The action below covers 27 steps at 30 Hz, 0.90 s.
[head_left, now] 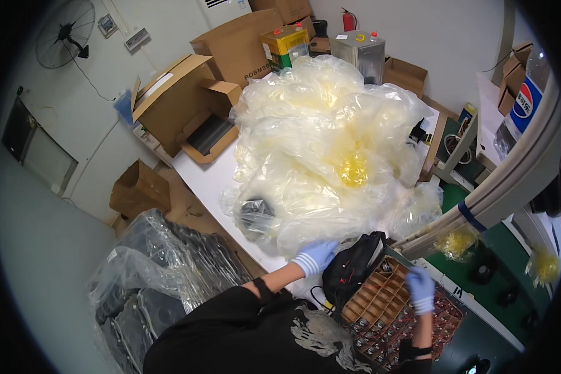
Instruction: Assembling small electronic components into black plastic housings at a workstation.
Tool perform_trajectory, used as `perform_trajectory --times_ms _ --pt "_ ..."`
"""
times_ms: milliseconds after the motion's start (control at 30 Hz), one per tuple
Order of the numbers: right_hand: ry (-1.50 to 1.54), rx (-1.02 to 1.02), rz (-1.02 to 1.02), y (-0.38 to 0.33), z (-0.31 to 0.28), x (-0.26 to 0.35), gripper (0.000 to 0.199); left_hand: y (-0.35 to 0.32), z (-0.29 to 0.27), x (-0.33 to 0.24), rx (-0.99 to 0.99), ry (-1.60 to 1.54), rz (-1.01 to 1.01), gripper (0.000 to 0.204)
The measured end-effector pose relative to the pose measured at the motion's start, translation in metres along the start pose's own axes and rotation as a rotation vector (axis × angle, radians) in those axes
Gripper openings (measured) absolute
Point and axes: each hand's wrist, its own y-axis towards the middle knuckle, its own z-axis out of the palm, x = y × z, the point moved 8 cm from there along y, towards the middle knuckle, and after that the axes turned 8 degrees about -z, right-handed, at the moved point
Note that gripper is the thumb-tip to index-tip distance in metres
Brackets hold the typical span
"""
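Left hand (318,257), in a pale blue glove with a white-striped cuff, is lying at the near edge of a large heap of clear plastic bags (293,131). Its fingers are pointing right, toward a black fabric bag (349,268); whether they are pinching the film or merely resting against it, one cannot tell. Right hand (421,288), gloved alike, is reaching over a partitioned box (375,294), with its fingers pointing toward the far side; one cannot tell whether the fingertips are spread, pressed together or grasping a part. The partitioned box is standing at the near right, just beside the black fabric bag. Brown dividers are forming its grid, and small dark red and silver parts (439,318) are filling its near and right cells.

The plastic heap is covering most of a white table (207,177); a deeper yellow patch is showing at its right, and a dark object (255,215) is showing through the film at its near left corner. Open cartons (168,103) are standing at the far left, while a yellow-and-green can (285,48) and a silver can (358,57) are standing behind the heap. Film-wrapped dark goods (168,262) are occupying the near left. At the right, a pale curved frame (502,187) is rising beside a green surface (498,249), and a bottle (525,103) with a blue label is standing beyond it.
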Motion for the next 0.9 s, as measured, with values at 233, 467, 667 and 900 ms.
perform_trajectory --times_ms 233,467,667,900 --pt "-0.746 0.701 -0.738 -0.002 0.235 0.118 0.048 0.001 0.084 0.090 0.021 0.187 -0.356 0.031" --pt "-1.131 0.585 -0.939 0.027 0.284 0.101 0.058 -0.029 -0.050 0.134 0.285 0.476 -0.786 0.029" --pt "-1.196 0.596 -0.966 0.023 0.284 0.107 0.038 -0.049 -0.182 0.142 -0.063 0.169 -1.043 0.040" --pt "-1.145 0.513 -1.115 0.007 0.280 0.145 0.020 -0.027 -0.086 0.093 0.197 0.403 -0.396 0.035"
